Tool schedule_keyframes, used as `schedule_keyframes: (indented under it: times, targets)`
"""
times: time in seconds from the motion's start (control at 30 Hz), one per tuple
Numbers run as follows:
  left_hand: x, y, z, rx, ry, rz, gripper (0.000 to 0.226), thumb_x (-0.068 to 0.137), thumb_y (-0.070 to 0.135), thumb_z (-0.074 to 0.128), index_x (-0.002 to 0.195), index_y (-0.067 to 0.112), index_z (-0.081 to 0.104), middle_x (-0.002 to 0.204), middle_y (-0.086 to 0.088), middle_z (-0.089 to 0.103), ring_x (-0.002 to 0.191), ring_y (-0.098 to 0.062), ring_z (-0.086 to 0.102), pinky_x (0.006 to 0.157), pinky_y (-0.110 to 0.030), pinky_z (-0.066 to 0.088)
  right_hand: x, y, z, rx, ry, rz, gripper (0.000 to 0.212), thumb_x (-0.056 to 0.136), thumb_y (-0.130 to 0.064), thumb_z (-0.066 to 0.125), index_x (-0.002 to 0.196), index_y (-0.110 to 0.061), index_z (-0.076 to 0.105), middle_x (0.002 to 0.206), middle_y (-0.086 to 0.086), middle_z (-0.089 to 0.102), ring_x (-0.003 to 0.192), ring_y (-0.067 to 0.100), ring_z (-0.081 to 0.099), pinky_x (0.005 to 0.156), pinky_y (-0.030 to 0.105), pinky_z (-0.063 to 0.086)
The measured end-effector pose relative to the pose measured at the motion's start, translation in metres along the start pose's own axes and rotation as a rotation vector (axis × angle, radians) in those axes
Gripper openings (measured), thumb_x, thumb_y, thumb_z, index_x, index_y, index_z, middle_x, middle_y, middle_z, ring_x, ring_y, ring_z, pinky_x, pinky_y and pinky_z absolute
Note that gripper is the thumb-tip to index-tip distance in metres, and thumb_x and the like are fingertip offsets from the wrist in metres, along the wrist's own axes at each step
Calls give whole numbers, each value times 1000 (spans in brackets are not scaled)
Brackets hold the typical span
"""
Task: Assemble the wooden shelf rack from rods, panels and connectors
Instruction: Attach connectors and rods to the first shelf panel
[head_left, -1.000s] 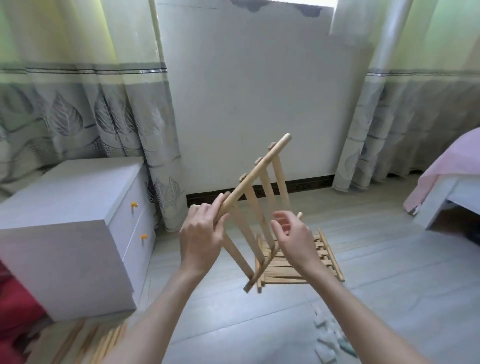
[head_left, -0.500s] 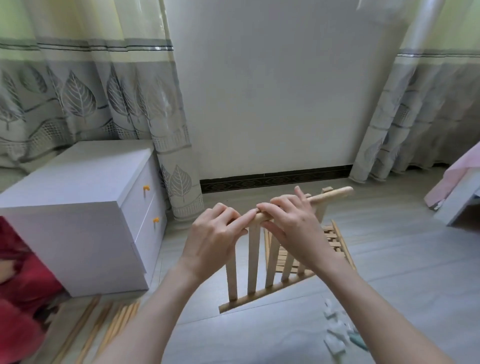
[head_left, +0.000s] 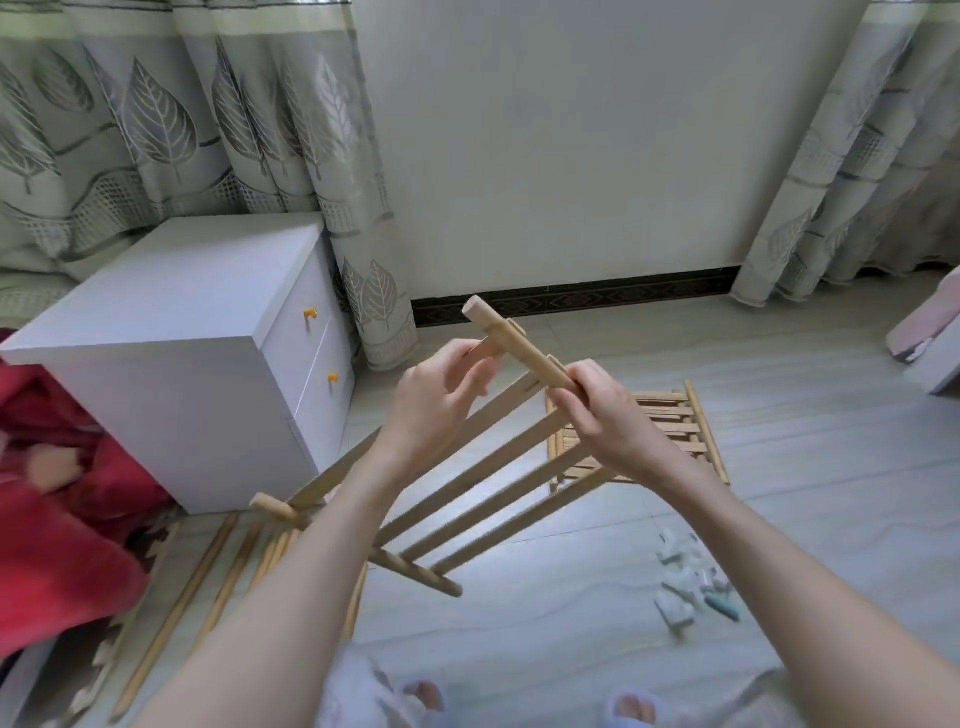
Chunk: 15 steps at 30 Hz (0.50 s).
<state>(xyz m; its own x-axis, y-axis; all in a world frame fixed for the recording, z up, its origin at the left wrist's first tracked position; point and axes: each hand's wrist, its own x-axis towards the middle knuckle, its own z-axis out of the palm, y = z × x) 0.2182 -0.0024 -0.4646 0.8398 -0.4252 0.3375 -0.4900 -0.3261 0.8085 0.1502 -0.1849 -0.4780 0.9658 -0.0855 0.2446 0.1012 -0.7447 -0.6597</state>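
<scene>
Change: slatted panel (head_left: 457, 478) swung round since half a second ago, its top rod (head_left: 519, 345) now pointing up-left.
Left hand (head_left: 441, 400): fingers curled around an upper slat.
Right hand (head_left: 605, 415): fingers wrapped round the top rod.
Floor (head_left: 779, 519): second panel (head_left: 670, 431) behind the hands, white connectors (head_left: 685, 582) right, loose rods (head_left: 208, 571) left.

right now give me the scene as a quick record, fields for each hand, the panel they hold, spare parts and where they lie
left hand: left hand pinches a slat near the upper rail
right hand: right hand grips the upper rail of the held panel
held panel: slatted panel held off the floor, tilted, its lower rail nearer the person
second panel: flat panel lies on the floor behind the hands
loose rods: loose rods lie on the floor at left
connectors: pale connectors scattered on the floor at right
furniture: white drawer cabinet at left
</scene>
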Motion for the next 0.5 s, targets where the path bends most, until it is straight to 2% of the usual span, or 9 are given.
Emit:
schedule_keyframes:
  times: [0.07, 0.13, 0.2, 0.23, 0.33, 0.5]
  targets:
    - [2, 1, 1, 51, 15, 47, 44, 86, 67, 40, 93, 30, 63, 59, 11, 54, 55, -1, 50, 55, -23, 39, -1, -3, 2, 55, -22, 27, 10, 96, -22, 49, 94, -12, 51, 81, -7, 46, 68, 3, 42, 60, 13, 36]
    - [3, -1, 4, 116, 21, 37, 34, 90, 57, 39, 86, 33, 62, 57, 7, 49, 52, -4, 45, 52, -27, 33, -1, -5, -1, 147, -30, 80, 15, 93, -21, 54, 107, -17, 53, 91, -5, 56, 80, 4, 52, 69, 12, 41]
    - [3, -3, 10, 124, -13, 10, 26, 95, 41, 42, 95, 30, 65, 56, 9, 47, 52, -4, 45, 54, -27, 32, 0, -4, -6, 199, -19, 78, 34, 90, -21, 59, 123, -19, 51, 104, -4, 60, 97, 7, 56, 85, 17, 44]
    - [3, -2, 13, 137, -38, 2, 25, 96, 36, 44, 103, 28, 66, 57, 10, 48, 53, -4, 45, 56, -27, 33, 0, -5, -8, 178, 0, 45, 38, 89, -21, 61, 125, -20, 51, 107, -4, 60, 100, 6, 56, 88, 16, 42]
    - [1, 4, 22, 250, -52, 17, 26, 96, 36, 45, 108, 26, 65, 62, 10, 52, 64, -15, 49, 62, -30, 37, 0, -13, -12, 164, 54, -68, 32, 87, -19, 64, 118, -22, 59, 105, -6, 63, 94, 4, 58, 83, 8, 42]
    - [1, 8, 26, 363, -112, 85, 25, 95, 40, 46, 107, 24, 62, 77, 9, 56, 78, -19, 55, 66, -31, 37, -4, -19, -8, 235, 71, -90, 24, 89, -8, 59, 112, -13, 61, 102, -1, 63, 92, 13, 61, 85, 23, 51]
